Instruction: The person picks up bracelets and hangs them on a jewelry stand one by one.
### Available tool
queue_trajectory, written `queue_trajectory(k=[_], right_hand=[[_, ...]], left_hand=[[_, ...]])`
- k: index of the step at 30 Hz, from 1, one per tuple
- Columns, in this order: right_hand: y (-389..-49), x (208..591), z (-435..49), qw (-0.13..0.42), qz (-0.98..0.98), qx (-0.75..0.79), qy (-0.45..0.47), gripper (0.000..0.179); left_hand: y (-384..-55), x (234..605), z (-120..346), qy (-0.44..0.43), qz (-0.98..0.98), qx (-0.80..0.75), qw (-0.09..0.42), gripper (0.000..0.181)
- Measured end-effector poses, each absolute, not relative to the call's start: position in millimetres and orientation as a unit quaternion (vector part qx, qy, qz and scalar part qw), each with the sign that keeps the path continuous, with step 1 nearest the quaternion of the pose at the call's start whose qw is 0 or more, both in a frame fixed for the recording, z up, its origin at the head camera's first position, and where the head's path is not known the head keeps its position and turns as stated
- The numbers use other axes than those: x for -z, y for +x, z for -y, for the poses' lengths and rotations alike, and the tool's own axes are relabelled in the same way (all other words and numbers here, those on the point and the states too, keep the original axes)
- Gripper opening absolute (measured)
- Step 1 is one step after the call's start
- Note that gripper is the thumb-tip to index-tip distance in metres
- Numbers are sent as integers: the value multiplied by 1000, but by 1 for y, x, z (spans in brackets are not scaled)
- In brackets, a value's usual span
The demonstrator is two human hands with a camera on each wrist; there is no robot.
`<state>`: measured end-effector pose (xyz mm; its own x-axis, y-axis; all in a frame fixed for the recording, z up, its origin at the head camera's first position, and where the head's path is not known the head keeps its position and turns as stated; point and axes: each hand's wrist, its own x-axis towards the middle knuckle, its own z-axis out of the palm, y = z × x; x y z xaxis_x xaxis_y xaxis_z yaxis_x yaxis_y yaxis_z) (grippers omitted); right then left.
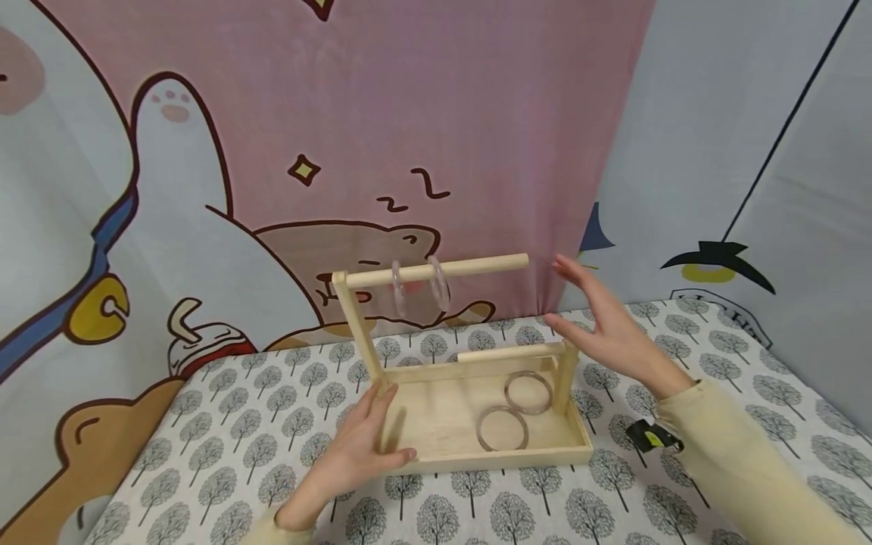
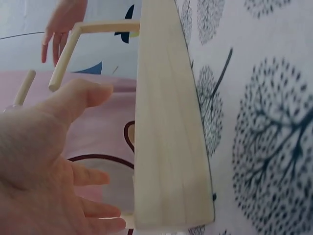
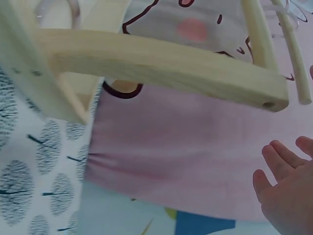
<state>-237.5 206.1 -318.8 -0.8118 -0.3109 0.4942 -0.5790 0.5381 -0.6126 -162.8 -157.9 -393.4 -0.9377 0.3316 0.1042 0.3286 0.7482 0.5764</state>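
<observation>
A pale wooden jewellery stand [image 1: 470, 459] has a shallow tray, a tall post carrying a long upper bar [image 1: 477, 265], and a shorter post with a lower bar [image 1: 511, 353]. Two translucent pinkish bangles, a left one [image 1: 398, 291] and a right one [image 1: 440, 288], hang from the upper bar. Inside the tray lie two more bangles, one nearer [image 1: 481, 434] and one farther [image 1: 549, 393]. My left hand [image 1: 354, 443] is at the tray's left end, fingers spread and thumb over the front edge. Off the stand's right side, my right hand [image 1: 616, 333] is raised, fingers extended, holding nothing.
The stand is on a tablecloth [image 1: 286, 469] printed with black trees. A pink cartoon curtain [image 1: 477, 113] hangs behind the table, with a pale curtain [image 1: 681, 151] at the right. A dark strap piece [image 1: 639, 436] shows by the right cuff.
</observation>
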Motion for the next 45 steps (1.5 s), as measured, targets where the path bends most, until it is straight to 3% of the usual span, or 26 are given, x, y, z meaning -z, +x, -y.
queue_trajectory(k=[15,20,30,45], right_hand=[[-225,355,-229,135,850,-445,246,70],[-219,367,-236,103,846,-466,237,64],[-207,389,-241,82,857,-438,256,71],[-188,406,-239,10,881,-379,283,86]], left_hand=[[-163,400,135,210,-932,-294,-27,87],[-167,404,130,224,-920,-322,-10,88],[-179,407,117,268,-886,-374,55,87],[-194,413,93,332,-864,-372,75,83]])
